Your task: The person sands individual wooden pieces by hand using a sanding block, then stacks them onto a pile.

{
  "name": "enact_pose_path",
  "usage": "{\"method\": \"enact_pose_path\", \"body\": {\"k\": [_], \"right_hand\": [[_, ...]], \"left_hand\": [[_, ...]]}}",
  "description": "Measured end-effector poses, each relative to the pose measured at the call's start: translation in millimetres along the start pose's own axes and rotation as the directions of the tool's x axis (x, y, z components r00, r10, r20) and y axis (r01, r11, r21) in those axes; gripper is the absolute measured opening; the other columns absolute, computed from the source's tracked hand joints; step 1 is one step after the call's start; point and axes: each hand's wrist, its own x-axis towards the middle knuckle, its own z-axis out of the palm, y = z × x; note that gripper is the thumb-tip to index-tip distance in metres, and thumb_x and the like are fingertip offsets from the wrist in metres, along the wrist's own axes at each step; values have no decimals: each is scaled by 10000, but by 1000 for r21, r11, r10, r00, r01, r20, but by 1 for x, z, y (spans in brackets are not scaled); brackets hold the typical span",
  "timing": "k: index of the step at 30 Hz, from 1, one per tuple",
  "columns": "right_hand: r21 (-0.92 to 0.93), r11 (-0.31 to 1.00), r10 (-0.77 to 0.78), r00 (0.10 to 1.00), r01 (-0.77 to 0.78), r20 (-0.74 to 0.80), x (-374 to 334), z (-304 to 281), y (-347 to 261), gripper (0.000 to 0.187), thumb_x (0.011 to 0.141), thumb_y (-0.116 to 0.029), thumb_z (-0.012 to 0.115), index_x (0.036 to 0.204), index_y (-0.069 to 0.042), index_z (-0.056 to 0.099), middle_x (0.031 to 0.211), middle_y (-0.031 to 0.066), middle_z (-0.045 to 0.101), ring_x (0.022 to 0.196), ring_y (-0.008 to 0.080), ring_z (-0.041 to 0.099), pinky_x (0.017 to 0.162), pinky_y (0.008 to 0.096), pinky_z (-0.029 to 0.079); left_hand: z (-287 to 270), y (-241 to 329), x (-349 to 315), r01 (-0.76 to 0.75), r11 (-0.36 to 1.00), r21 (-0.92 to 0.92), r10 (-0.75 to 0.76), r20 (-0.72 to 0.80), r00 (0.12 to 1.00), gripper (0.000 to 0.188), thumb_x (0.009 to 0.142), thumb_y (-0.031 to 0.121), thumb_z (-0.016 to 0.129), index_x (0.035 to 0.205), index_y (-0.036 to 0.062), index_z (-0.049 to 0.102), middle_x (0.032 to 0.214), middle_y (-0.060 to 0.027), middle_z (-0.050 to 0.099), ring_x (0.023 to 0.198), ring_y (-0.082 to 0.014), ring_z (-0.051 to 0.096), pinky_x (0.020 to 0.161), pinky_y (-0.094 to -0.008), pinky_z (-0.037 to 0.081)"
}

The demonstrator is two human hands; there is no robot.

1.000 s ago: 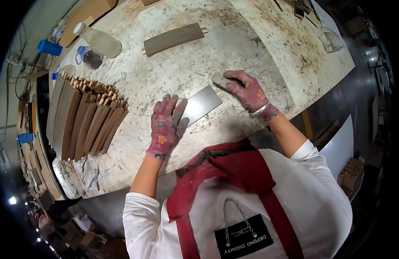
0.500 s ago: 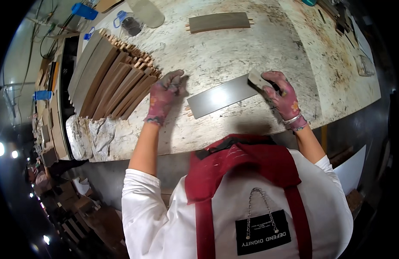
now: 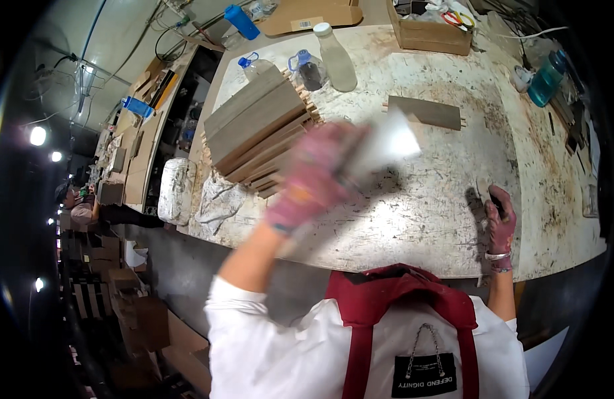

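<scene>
My left hand (image 3: 313, 176), in a pink patterned glove with grey fingers, is smeared by motion. It is closed around one end of a flat grey wooden slat (image 3: 386, 143), lifted above the table and catching a bright glare. Just left of that hand lies a stack of similar curved slats (image 3: 253, 120) with small wooden pegs at their ends. My right hand (image 3: 501, 223), gloved alike, is low at the right over the table, its fingers curled against a pale block (image 3: 483, 189) that hardly stands out from the tabletop. Another pegged slat (image 3: 426, 112) lies alone farther back.
Behind the stack stand a tall whitish bottle (image 3: 337, 60), a dark-filled jug (image 3: 309, 72) and a clear bottle (image 3: 257, 66). A cardboard box (image 3: 432, 36) sits at the back, a teal bottle (image 3: 548, 78) at the far right. The worn worktable (image 3: 360, 239) ends before my apron.
The slat has gone from the tabletop into my left hand, raised toward the stack. My right hand has moved away from it to the right. The whole view has shifted.
</scene>
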Motion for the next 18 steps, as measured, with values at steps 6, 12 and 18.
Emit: {"method": "enact_pose_path", "body": {"k": [6,12,18], "right_hand": [[28,999,-29,999,28,36,5,7,18,356,929,-167,686,1227,15,620,1200,94,626,1106,202,590,966,313,465],[17,1000,23,998,-24,50,3,6,2,391,931,-212,682,1239,17,613,1196,96,628,1127,211,585,978,327,454],[150,965,218,976,-217,12,6,-3,25,420,968,-194,638,1327,10,560,1281,90,580,1067,170,574,931,279,467]], "left_hand": [[-89,-176,1,312,940,134,-313,-17,950,654,837,203,768,1420,50,514,1349,-160,561,1261,-272,543,1097,-329,400],[-70,-193,2,399,915,-48,-397,51,916,607,832,224,779,1377,82,551,1426,-146,522,1325,-273,499,1111,-350,395],[23,-27,83,15,934,-357,31,123,992,526,901,312,697,1362,101,559,1355,-162,574,1285,-336,509,1119,-423,394]]}}
